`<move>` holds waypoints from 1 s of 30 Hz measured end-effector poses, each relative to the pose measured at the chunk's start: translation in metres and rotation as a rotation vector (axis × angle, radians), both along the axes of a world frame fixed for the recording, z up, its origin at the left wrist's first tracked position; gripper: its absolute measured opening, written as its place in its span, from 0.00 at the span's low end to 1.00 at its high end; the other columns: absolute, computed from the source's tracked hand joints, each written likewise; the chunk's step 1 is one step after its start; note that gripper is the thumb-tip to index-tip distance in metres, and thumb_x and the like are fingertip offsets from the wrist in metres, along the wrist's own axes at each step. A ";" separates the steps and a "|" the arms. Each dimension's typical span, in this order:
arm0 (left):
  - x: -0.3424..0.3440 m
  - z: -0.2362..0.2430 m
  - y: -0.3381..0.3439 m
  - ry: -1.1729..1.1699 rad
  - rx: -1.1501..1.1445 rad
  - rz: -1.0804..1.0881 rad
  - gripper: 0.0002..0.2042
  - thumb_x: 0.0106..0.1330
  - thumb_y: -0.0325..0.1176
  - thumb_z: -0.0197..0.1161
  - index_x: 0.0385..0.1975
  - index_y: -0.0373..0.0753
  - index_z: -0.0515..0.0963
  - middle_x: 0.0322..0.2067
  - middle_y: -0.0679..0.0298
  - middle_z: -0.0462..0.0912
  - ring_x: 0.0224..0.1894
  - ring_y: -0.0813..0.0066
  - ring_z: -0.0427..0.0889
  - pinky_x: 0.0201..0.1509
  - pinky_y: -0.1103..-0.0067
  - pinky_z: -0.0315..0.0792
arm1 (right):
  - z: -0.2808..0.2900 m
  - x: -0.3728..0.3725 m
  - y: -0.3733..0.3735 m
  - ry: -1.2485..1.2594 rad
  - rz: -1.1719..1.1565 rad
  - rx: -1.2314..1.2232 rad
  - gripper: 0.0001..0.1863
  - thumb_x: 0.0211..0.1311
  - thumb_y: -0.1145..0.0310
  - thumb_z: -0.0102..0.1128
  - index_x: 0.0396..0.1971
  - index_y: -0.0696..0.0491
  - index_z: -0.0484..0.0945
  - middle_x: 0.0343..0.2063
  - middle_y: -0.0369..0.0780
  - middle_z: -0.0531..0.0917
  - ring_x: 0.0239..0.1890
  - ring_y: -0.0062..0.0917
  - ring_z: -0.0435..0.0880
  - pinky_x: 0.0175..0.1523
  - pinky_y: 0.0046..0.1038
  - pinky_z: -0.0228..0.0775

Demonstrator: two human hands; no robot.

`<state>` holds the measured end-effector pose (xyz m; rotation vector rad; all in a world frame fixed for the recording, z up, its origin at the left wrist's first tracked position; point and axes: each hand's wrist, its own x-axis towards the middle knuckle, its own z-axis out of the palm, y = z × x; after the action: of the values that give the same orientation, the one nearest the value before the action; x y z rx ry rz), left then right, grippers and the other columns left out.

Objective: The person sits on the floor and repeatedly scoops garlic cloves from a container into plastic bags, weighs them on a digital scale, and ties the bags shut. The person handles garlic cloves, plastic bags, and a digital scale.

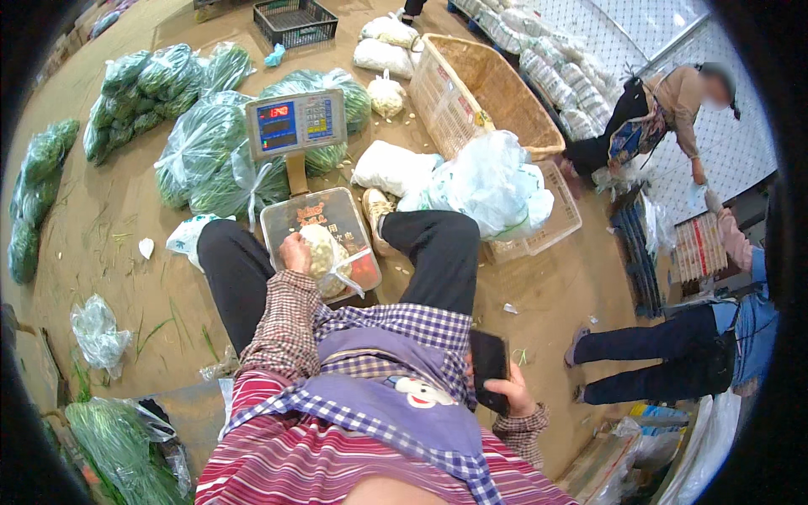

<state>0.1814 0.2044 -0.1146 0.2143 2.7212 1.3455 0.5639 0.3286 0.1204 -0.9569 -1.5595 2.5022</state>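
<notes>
A digital platform scale (370,268) stands on the floor between my legs, its display head (296,124) raised on a post. On its plate rests a clear plastic bag of pale pieces that look like peeled garlic cloves (316,244), with white tie ends trailing toward me. My left hand (295,252) is at the bag's left side with its fingers curled together; whether it grips the plastic or a loose piece is hidden. Beside my right hip, my right hand (515,392) is wrapped around a dark smartphone (489,369).
Bagged green vegetables (202,151) lie beyond the scale to the left. To the right are a large woven basket (446,88), a bluish plastic bag (492,185) and a beige crate (551,206). Two people (665,109) are at the right. A black crate (295,23) stands far back.
</notes>
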 end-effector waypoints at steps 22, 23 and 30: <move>-0.001 -0.008 -0.003 -0.005 0.066 0.005 0.05 0.48 0.26 0.49 0.21 0.34 0.73 0.23 0.46 0.73 0.30 0.50 0.74 0.31 0.65 0.67 | -0.009 -0.062 0.001 -0.191 1.071 0.582 0.35 0.46 0.70 0.50 0.57 0.52 0.47 0.49 0.46 0.62 0.46 0.31 0.65 0.50 0.29 0.56; -0.003 -0.011 -0.006 -0.014 0.071 0.043 0.06 0.48 0.27 0.49 0.21 0.34 0.73 0.23 0.46 0.74 0.29 0.49 0.74 0.31 0.65 0.67 | -0.005 -0.046 0.010 -0.222 0.819 0.417 0.35 0.45 0.73 0.50 0.56 0.53 0.49 0.43 0.45 0.67 0.39 0.27 0.70 0.44 0.26 0.62; -0.004 -0.022 0.015 -0.108 0.082 0.076 0.07 0.48 0.27 0.49 0.24 0.33 0.74 0.22 0.45 0.74 0.30 0.50 0.75 0.32 0.66 0.68 | -0.185 0.100 0.017 -0.521 -0.001 0.566 0.30 0.47 0.67 0.54 0.52 0.59 0.55 0.41 0.42 0.71 0.43 0.28 0.69 0.46 0.27 0.63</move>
<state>0.1775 0.2196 -0.1369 0.0428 2.6135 1.4449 0.6638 0.3457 -0.0649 -1.5487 -2.2133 1.6917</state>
